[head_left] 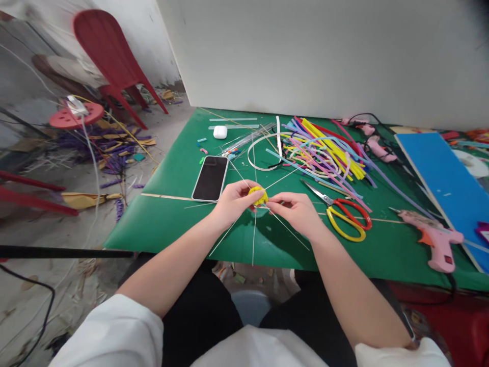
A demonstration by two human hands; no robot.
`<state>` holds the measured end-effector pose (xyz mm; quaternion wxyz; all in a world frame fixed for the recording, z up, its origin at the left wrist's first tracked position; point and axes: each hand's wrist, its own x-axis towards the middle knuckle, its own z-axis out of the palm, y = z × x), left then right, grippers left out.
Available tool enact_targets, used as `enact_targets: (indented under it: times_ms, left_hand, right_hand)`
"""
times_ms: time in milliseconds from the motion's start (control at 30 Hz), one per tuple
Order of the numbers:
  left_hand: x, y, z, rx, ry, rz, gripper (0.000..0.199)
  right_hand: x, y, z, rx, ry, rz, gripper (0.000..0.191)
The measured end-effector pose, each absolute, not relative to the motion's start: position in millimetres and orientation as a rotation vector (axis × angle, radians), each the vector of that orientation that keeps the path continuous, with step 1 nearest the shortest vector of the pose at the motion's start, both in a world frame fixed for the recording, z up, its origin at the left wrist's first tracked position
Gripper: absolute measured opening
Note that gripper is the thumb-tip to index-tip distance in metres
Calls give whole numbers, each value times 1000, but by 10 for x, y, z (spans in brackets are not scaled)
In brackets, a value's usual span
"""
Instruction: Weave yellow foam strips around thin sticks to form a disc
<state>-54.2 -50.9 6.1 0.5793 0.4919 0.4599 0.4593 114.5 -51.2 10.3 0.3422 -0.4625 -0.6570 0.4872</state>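
A small round yellow piece (257, 196) has several thin pale rods (253, 239) spreading out from it like spokes, above the green table (168, 224). My left hand (236, 200) grips the yellow piece from the left, thumb on top. At its right edge, my right hand (292, 210) has thumb and fingertips pinched together; whatever lies between them is too small to make out. A dark-screened phone (210, 178) lies left of my left hand. Scissors with red and yellow handles (346, 218) rest right of my right hand.
Colourful strips and fuzzy stems (324, 153) are heaped at the back. A white case (220, 132) lies behind the phone. At the right are a pink glue gun (435, 237) and a blue board (439, 178). A red chair (110, 56) stands on the littered floor at left.
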Motion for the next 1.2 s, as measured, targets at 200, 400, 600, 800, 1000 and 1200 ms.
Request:
enact_targets:
  times_ms: [200,400,600,800,1000,1200]
  left_hand:
    - [-544,-485,31,1069,1094,1088,25]
    - [-576,-447,0,1053,1177,1101,26]
    - [-566,-478,22,1149,1244,1145,26]
    - [-539,-527,10,1364,1328,1121,25]
    - [-508,-578,-2,1641,1458,1048,23]
    - [-452,-635,31,1807,1369,913,21]
  right_hand:
    - [1151,-509,83,-1213,-1704,1297,20]
    - [1164,-524,103,-1241,-1771,1209,22]
    - [1227,-570,248,-1196,-2116,772,13]
    - [1200,-748,354,-1356,-2354,220,14]
    - [1060,-912,334,-1341,-2370,-23,25]
    - [1139,-815,374,-1304,-2291,72,24]
